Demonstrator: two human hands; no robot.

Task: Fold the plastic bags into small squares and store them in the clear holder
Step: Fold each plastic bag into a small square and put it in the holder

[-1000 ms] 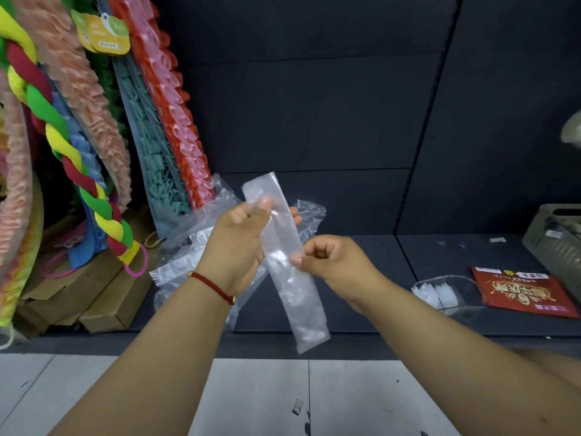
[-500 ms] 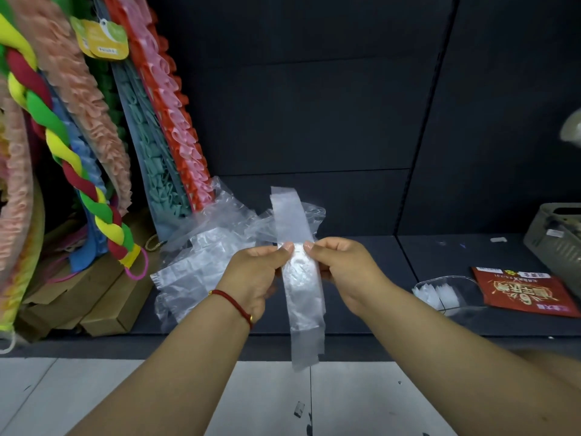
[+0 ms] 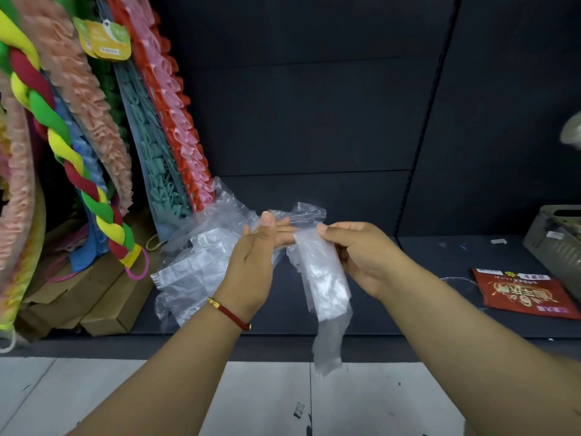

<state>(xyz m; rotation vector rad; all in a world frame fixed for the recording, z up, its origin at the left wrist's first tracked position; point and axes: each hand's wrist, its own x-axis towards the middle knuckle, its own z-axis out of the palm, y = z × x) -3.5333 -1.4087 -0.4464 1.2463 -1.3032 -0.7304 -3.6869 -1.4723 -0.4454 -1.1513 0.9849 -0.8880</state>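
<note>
A clear plastic bag [image 3: 323, 278], folded into a long narrow strip, hangs in front of me over the dark shelf [image 3: 434, 256]. Its top part is doubled over and its lower end dangles past the shelf edge. My right hand [image 3: 361, 256] pinches the strip's upper end between thumb and fingers. My left hand [image 3: 254, 262] holds its fingers straight against the top of the strip, thumb raised. A heap of loose clear bags [image 3: 195, 262] lies on the shelf behind my left hand. Of the clear holder only a thin rim [image 3: 456, 279] shows past my right forearm.
A red printed packet [image 3: 522, 294] lies on the shelf at the right, with a grey basket [image 3: 559, 243] behind it. Bright braided and ruffled goods [image 3: 78, 152] hang at the left above cardboard boxes [image 3: 110, 297]. Pale floor tiles [image 3: 267, 398] run below the shelf.
The strip's upright top half has been folded down over the lower half. My left hand let go of it and now lies with straight fingers against the fold; the right hand holds it.
</note>
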